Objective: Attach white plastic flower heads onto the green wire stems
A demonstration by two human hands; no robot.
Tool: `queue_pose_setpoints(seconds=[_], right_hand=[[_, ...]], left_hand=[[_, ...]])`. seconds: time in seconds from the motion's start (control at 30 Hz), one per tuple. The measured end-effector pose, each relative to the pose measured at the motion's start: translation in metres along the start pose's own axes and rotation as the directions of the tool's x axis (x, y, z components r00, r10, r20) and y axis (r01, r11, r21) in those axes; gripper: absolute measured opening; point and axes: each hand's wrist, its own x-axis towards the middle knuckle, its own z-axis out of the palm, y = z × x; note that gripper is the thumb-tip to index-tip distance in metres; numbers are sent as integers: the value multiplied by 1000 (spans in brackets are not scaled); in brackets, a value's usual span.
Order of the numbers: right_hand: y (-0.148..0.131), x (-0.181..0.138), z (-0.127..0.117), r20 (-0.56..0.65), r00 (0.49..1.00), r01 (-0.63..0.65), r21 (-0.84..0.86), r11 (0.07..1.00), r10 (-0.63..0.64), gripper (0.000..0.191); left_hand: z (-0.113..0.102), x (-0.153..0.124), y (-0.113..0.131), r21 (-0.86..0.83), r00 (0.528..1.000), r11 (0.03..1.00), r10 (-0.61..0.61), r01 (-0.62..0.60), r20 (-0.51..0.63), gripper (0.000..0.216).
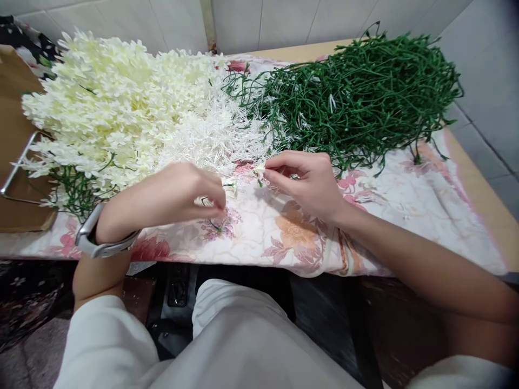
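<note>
My left hand [178, 192], a grey watch on its wrist, is closed on a thin green plastic stem [219, 229] whose ends show beside and below the fingers. My right hand [306, 178] pinches a small white artificial flower [259, 169] between thumb and forefinger, a bit of green showing under it. A short gap separates the two hands above the cloth. Behind them lies a pile of thin white plastic pieces [214, 135]. To its left rises a heap of cream-white artificial flowers [117, 102], and to the right a heap of green plastic stems [368, 97].
A floral cloth [251, 237] covers most of the wooden table [492, 189]. At the left edge stands a brown board or box [24, 216] with a metal wire handle [18, 165]. A tiled wall [279, 21] closes off the back. Some green stems [75, 189] lie among the flowers at left.
</note>
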Motion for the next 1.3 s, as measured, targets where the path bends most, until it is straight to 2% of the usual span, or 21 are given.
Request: queue_pose_setpoints(seconds=[0.03, 0.1, 0.2, 0.37, 0.43, 0.53, 0.63, 0.7, 0.83, 1.0, 1.3], right_hand=[[1, 0, 0, 8, 1000, -10, 8, 1000, 10, 12], [1, 0, 1, 21, 1000, -16, 16, 1000, 15, 11], [0, -1, 1, 28, 1000, -6, 16, 1000, 6, 10], [-1, -1, 1, 17, 1000, -7, 24, 1000, 7, 11], [-2, 0, 0, 7, 1000, -8, 29, 1000, 8, 11], [-4, 0, -2, 9, 1000, 14, 24, 1000, -14, 10], [-8, -1, -5, 45, 994, 97, 14, 995, -98, 11], [-9, -1, -6, 61, 986, 158, 7, 987, -158, 11], [-10, -1, -6, 49, 978, 203, -10, 979, -202, 11], [-11, -1, -6, 44, 983, 178, -23, 984, -177, 14], [-8, -2, -4, 77, 969, 241, -59, 969, -236, 12]], left_hand=[[0, -3, 0, 38, 990, 999, 5, -10, 138, 7], [6, -4, -1, 147, 954, 989, -25, -20, 297, 10], [18, 1, -4, 258, 932, 965, -41, -57, 359, 12], [21, 11, -7, 156, 921, 984, 14, -81, 390, 12], [19, 14, -9, 67, 943, 993, 70, -97, 326, 12], [18, 18, -12, -79, 995, 994, 83, -78, 60, 13], [21, 22, -16, -187, 981, 982, -25, -12, -192, 15], [23, 25, -18, -245, 960, 969, -76, 8, -269, 17], [26, 26, -20, -283, 948, 959, -78, -13, -307, 17], [27, 27, -21, -248, 941, 968, -53, -34, -335, 16], [30, 28, -18, -228, 937, 971, -9, -76, -350, 9]])
